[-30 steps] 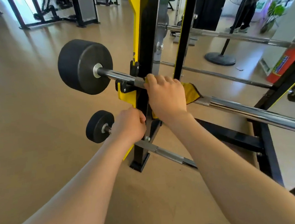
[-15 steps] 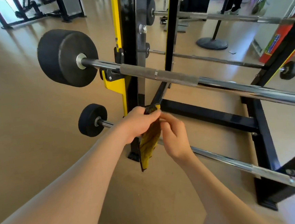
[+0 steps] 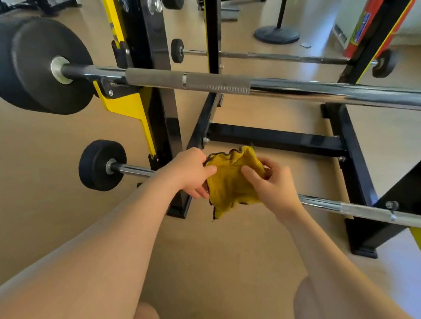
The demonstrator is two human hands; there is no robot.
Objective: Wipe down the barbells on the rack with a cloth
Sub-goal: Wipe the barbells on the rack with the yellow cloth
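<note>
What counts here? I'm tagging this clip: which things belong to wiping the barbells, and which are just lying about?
Job in hand:
yellow cloth, gripped by left hand and right hand
upper barbell
lower barbell
black-and-yellow rack

Lying about:
round stand base on the floor
red cylinder at far right

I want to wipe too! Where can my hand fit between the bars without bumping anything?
Widest gap: between the upper barbell and the lower barbell, right of the cloth. Bare floor also lies left of the black upright. It is crowded by the upright's foot, where the left hand and right hand hold the cloth.
</note>
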